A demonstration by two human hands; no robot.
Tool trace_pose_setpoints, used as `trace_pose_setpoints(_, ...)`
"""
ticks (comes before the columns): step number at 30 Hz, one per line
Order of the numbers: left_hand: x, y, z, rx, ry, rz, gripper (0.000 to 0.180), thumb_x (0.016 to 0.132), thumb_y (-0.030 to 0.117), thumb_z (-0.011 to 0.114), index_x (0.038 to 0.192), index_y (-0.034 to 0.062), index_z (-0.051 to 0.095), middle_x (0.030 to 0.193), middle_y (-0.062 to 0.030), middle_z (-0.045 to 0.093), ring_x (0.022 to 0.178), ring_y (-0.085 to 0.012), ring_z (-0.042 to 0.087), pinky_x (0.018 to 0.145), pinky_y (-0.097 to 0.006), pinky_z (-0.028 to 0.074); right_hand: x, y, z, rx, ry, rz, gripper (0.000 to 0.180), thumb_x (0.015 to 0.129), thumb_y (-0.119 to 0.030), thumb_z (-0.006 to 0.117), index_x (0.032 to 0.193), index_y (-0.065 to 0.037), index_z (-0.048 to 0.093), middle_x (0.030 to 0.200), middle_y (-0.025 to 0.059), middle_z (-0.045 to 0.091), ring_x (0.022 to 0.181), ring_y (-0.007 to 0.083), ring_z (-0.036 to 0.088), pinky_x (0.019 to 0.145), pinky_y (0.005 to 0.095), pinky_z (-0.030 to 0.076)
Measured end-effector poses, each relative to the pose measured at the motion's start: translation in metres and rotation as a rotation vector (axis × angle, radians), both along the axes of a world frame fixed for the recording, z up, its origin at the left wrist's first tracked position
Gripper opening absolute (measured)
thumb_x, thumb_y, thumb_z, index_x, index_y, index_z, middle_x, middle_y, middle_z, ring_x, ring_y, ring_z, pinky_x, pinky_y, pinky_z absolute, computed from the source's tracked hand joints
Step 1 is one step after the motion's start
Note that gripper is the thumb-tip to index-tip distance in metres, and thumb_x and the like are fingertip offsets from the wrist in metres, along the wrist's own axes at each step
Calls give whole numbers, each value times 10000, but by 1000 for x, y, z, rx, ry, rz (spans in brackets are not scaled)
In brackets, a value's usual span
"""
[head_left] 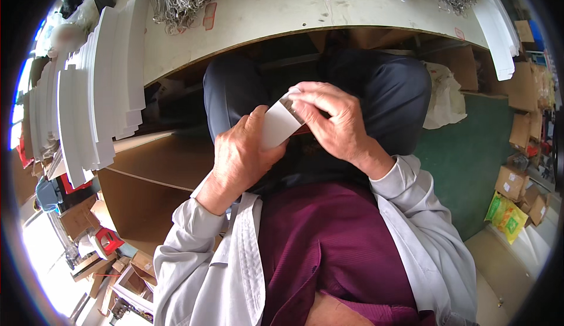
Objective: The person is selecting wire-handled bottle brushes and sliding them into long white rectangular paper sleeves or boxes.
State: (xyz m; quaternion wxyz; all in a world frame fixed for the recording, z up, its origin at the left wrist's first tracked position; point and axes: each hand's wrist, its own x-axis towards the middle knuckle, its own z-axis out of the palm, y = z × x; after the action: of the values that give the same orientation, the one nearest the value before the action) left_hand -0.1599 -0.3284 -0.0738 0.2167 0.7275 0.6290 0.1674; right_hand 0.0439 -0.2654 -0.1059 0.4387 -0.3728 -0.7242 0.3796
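A small white cardboard box [278, 128] is held over my lap, tilted with its upper end toward the far right. My left hand [239, 150] wraps round its lower left side, thumb along the near edge of the white face. At the upper end, the fingers and thumb of my right hand [336, 119] close on the box's rim. Something dark and greyish shows at that end between the fingers; I cannot make out whether it is the inside or contents.
Beyond my knees a pale worktable [247, 29] carries bunches of metal wire hooks [183, 0]. Stacks of flat white card [106, 85] stand at the left, more white card [492, 29] at the right end. An open brown carton [147, 200] sits by my left side.
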Motion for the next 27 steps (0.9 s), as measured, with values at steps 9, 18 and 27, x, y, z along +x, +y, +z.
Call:
trace_pose_setpoints(9,4,-6,-2,-57,-170,55,738,774,224,876,1394,54,515,1072,-215,735,942,-383,748,785,-451,624,13,-9,5,-374,129,178,242,1070,-136,603,1181,43,723,1260,214,699,1078,272,720,904,320,568)
trace_pose_setpoints(18,12,-3,-14,-70,-355,94,809,760,139,891,1450,118,471,1118,-222,735,970,-388,760,831,-439,625,8,-19,4,-496,157,200,187,1044,-36,614,1185,41,711,1005,124,772,849,146,737,727,278,592)
trace_pose_setpoints(27,20,-9,-17,-68,-312,27,677,793,113,849,1384,144,520,1087,-201,728,978,-391,746,817,-431,609,2,-25,-2,-130,-94,14,236,970,-74,709,1177,37,686,962,202,772,824,298,777,720,360,611)
